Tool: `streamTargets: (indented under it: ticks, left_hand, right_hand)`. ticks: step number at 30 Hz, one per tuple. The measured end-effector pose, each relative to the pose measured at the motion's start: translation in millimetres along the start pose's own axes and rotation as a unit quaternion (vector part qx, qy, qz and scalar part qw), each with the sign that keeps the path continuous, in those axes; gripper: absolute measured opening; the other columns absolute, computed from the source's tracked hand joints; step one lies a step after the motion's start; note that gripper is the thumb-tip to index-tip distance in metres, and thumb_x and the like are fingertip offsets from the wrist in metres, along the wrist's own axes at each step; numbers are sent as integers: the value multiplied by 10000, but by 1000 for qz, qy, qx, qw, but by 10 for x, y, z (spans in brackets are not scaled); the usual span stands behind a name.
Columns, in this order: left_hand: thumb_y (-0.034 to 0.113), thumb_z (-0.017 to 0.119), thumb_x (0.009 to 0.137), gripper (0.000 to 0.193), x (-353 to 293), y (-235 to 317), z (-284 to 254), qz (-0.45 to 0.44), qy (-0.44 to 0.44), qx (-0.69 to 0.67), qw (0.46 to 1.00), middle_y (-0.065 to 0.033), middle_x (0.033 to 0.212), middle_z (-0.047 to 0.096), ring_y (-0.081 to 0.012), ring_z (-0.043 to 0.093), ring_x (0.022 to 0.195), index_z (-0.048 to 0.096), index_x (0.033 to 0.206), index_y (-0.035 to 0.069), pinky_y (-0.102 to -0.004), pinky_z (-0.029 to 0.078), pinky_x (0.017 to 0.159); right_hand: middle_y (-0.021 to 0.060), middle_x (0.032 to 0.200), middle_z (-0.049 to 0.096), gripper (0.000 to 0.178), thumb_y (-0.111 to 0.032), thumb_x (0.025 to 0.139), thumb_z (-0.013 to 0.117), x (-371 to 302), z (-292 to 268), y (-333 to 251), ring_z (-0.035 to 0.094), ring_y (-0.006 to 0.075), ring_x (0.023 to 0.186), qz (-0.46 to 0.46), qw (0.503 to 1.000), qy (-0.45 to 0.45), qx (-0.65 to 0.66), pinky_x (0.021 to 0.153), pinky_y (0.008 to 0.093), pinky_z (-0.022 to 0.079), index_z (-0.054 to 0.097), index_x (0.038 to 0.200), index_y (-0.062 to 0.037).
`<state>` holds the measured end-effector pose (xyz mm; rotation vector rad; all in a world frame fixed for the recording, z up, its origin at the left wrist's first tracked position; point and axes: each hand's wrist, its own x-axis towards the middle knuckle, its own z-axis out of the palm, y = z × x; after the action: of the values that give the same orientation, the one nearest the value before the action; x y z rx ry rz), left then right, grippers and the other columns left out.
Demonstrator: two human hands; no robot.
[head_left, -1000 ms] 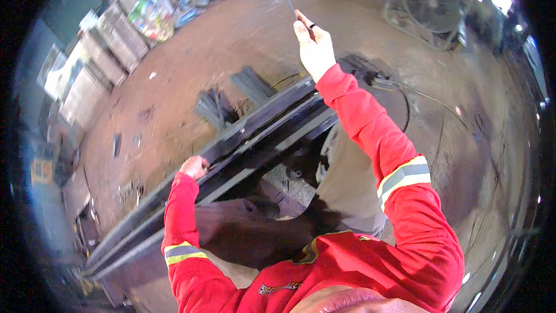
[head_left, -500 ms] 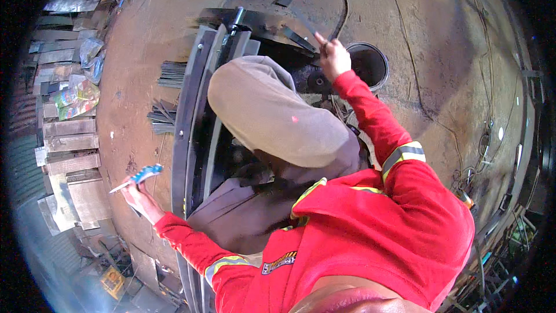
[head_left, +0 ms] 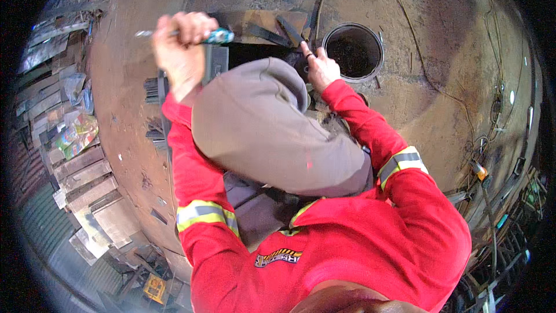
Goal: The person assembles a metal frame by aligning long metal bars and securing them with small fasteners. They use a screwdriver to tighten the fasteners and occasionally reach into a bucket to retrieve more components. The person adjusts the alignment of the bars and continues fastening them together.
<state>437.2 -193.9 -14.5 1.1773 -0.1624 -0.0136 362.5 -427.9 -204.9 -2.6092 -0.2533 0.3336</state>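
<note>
My left hand [head_left: 182, 43] is raised beside my knee, its fingers wrapped round a slim tool with a blue-green handle [head_left: 219, 36] and a silvery shaft on the other side of the fist. The tool's exact kind does not show. Beyond my knee, my right hand [head_left: 322, 69] grips the near end of a flat dark metal strip [head_left: 289, 29] with its fingers. A second dark strip [head_left: 269, 35] lies beside it on a brownish metal plate [head_left: 234, 20]. Just right of that hand stands a round dark bucket [head_left: 380, 58].
My bent leg [head_left: 266, 133] fills the middle. Bundles of thin dark strips [head_left: 152, 90] lie on the brown floor at left, partly behind my left arm. Flat boards [head_left: 87, 174] and a colourful plastic bag [head_left: 78, 134] line the far left. Cables [head_left: 420, 87] run along the floor at right.
My left hand has swung up and right with the blue-handled tool, from the floor side to beside my knee. My right hand has drawn slightly down and left; its strip now lies near the second one.
</note>
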Motion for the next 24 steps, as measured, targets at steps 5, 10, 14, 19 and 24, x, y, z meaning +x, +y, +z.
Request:
streamTargets:
  ticks: [5, 10, 14, 19, 24]
  left_hand:
    - [368, 312, 934, 503, 532, -817, 85, -8, -41, 29, 999, -5, 436, 234, -169, 277, 444, 229, 493, 140, -338, 317, 530]
    - [238, 351, 962, 477, 701, -1464, 258, 7, -78, 41, 996, -3, 446, 258, -125, 263, 406, 267, 512, 106, -303, 285, 439]
    - [184, 388, 957, 466, 657, -1786, 122, 21, -96, -17, 995, -3, 453, 278, -109, 269, 400, 277, 514, 88, -284, 271, 419]
    - [167, 374, 936, 448, 620, -1851, 80, 67, -125, -48, 989, -28, 454, 304, -128, 297, 401, 309, 507, 55, -281, 276, 419]
    - [183, 361, 928, 438, 748, -1763, -67, 31, -92, -81, 992, -32, 448, 319, -145, 311, 395, 289, 506, 88, -307, 303, 429]
  right_hand:
    - [251, 1057, 500, 649, -30, 798, 463, 22, -86, -86, 630, 372, 715, 4, 999, -53, 4, 605, 446, 514, 297, 1422, -100]
    - [221, 974, 489, 709, -5, 757, 491, 17, 40, -53, 622, 338, 675, -3, 999, -50, -8, 553, 419, 510, 268, 1427, -71]
    - [195, 930, 476, 724, -18, 740, 511, -43, 21, -95, 616, 314, 653, -4, 999, -44, -11, 528, 407, 507, 275, 1423, -62]
    - [178, 913, 469, 726, -41, 733, 528, 4, -64, -139, 614, 296, 649, 5, 998, -59, -11, 503, 396, 508, 292, 1419, -66]
    - [185, 915, 473, 737, -48, 733, 537, 28, -64, -142, 612, 298, 625, 19, 997, -72, -1, 499, 399, 513, 288, 1425, -80]
